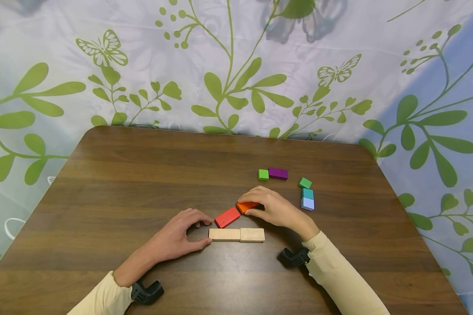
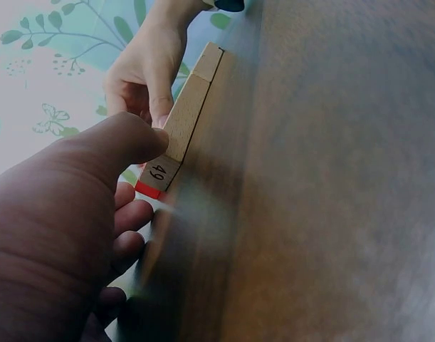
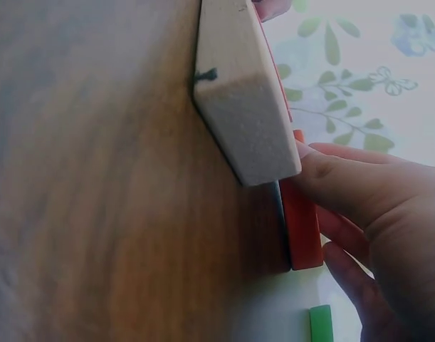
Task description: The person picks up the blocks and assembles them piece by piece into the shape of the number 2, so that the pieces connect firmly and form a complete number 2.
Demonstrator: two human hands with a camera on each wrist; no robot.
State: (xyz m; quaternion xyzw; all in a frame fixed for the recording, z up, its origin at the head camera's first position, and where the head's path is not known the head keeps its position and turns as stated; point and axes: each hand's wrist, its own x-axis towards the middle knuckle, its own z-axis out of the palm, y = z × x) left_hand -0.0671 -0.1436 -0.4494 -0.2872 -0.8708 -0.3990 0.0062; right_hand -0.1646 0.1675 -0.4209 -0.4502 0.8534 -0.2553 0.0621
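Note:
In the head view, two plain wooden blocks (image 1: 224,235) lie end to end in a row near the middle of the table. Behind them a red block (image 1: 227,217) lies at a slant, its far end meeting an orange block (image 1: 247,206). My right hand (image 1: 277,212) pinches the orange block between thumb and fingers, partly covering it. My left hand (image 1: 181,234) is at the left ends, its thumb at the wooden block and its loosely bent fingers beside the red one. The left wrist view shows the number 49 on the wooden block's end (image 2: 159,173).
Behind the right hand lie a light green block (image 1: 263,175) and a purple block (image 1: 278,173), touching. To its right are a green block (image 1: 305,183), a teal block (image 1: 307,194) and a pale blue block (image 1: 308,204). A patterned cloth (image 1: 236,65) hangs beyond the table (image 1: 142,170).

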